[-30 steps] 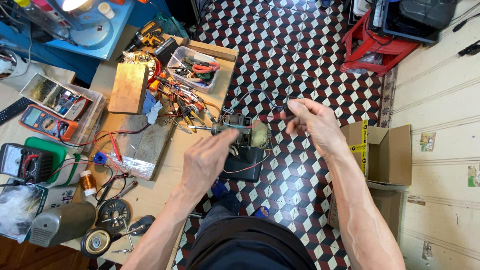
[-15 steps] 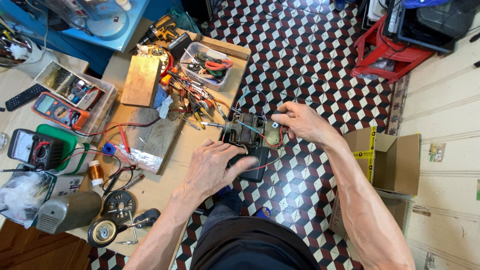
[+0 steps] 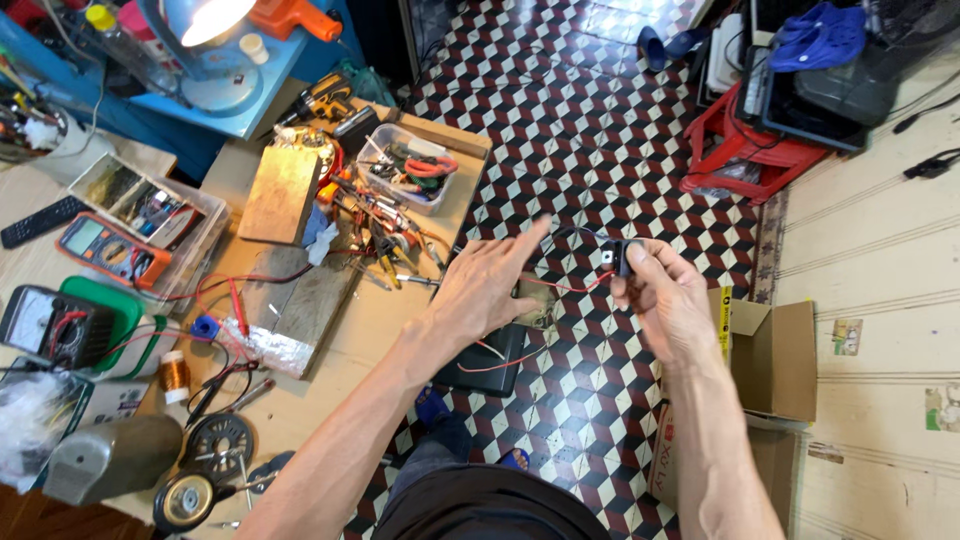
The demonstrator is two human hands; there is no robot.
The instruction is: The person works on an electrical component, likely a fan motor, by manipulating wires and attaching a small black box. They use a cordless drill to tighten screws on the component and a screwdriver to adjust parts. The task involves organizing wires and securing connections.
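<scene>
Since the earlier frame, I saw my right hand (image 3: 668, 300) lift off the black device (image 3: 492, 355) (by the workbench (image 3: 390, 330) edge), pinching a small black part (image 3: 615, 257) on red wires (image 3: 565, 287) over the tiled floor; my left hand (image 3: 490, 285) hovered open-fingered, holding nothing.

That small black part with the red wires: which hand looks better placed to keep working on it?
The right hand, probably: its fingertips already pinch the small black part. The left hand is spread open above the dark device and holds nothing.
</scene>
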